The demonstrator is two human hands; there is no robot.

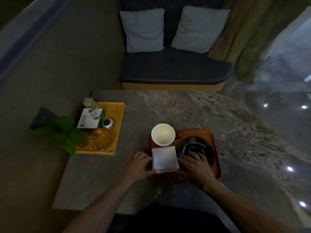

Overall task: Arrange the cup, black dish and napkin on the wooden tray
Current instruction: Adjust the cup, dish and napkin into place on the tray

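A brown wooden tray (212,140) lies on the stone table in front of me. On its far left corner stands a white cup (162,134), upright and empty. A black dish (200,145) sits on the tray's right half. A folded white napkin (165,159) lies on the near left part, just below the cup. My left hand (140,166) touches the napkin's left edge with its fingertips. My right hand (196,167) rests at the napkin's right edge, its fingers lying over the near rim of the black dish.
A yellow tray (120,118) stands at the table's left with a green-and-white box (90,120), a silver pot (108,123) and glass dishes (101,139). Green leaves (62,133) hang beside it. A dark sofa (175,69) with two pillows faces the table's far edge.
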